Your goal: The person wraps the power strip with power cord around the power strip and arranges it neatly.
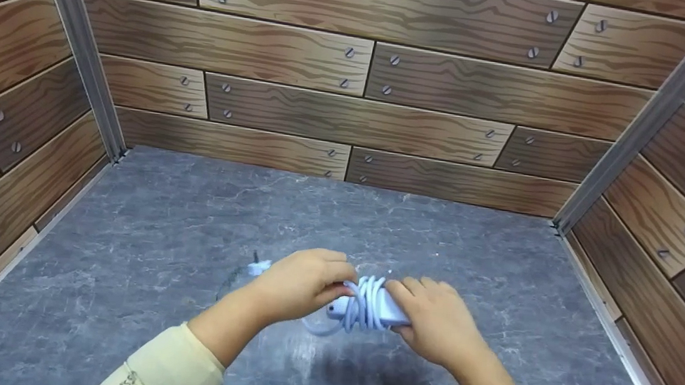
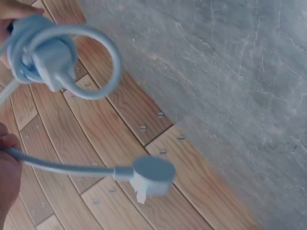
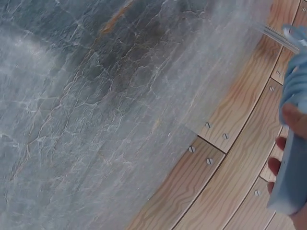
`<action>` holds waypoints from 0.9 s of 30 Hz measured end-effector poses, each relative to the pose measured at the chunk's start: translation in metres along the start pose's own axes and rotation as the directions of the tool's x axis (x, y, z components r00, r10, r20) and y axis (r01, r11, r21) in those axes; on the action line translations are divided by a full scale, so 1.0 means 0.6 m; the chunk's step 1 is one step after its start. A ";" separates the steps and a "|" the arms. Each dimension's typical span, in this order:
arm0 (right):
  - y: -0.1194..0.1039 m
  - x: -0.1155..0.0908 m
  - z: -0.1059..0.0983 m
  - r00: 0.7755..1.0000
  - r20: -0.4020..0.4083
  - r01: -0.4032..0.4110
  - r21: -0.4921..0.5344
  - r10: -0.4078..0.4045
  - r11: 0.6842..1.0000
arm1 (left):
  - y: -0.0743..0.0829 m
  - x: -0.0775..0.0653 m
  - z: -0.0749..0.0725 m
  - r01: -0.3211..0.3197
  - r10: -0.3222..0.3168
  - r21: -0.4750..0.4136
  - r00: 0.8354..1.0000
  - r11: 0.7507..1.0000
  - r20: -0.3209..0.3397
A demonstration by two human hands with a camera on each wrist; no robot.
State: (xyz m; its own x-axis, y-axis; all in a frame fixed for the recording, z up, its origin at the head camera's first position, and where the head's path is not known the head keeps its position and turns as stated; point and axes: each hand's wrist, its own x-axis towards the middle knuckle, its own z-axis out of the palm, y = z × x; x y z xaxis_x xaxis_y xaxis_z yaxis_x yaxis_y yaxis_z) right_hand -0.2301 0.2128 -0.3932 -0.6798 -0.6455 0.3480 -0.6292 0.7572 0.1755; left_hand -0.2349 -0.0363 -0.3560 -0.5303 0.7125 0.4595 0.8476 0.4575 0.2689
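A white power strip (image 1: 394, 311) is held above the grey surface, with its cord (image 1: 373, 299) wound several turns around the middle. My right hand (image 1: 440, 321) grips the strip's right end; in the right wrist view the fingers curl around its body (image 3: 290, 177). At the other end, my left hand (image 1: 308, 283) pinches the cord. From that hand a free length of cord (image 2: 72, 168) sticks out and ends in a plug (image 2: 154, 173), prongs showing. A loose loop (image 2: 115, 62) hangs beside the strip in the left wrist view. The left fingertips partly cover the coils.
A grey marbled surface (image 1: 240, 208) lies beneath both hands. Wood-plank-patterned walls (image 1: 355, 61) stand at the back, left and right, with metal posts (image 1: 638, 120) at the rear corners. A dark shadow falls on the surface below the strip.
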 end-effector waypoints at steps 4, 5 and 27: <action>0.004 -0.006 -0.002 0.998 0.007 0.060 0.177 -0.063 0.982 | -0.012 0.002 0.001 -0.001 -0.004 -0.178 1.000 0.984 -0.025; 0.004 -0.008 -0.003 0.997 0.010 0.070 0.223 -0.075 0.972 | -0.015 0.002 0.002 0.011 -0.018 -0.233 0.999 0.972 -0.029; -0.015 -0.010 -0.029 0.995 0.095 -0.068 0.731 -0.003 0.678 | -0.020 -0.026 0.050 0.297 -0.372 -0.729 0.926 0.616 0.064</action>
State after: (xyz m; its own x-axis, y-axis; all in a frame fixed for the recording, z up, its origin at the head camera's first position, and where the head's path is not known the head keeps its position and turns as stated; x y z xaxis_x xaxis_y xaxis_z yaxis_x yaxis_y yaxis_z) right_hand -0.2137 0.2118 -0.3807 -0.7109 -0.6540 0.2585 -0.6562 0.4848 -0.5783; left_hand -0.2374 -0.0367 -0.3916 -0.8074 0.5236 0.2718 0.3782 0.1057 0.9197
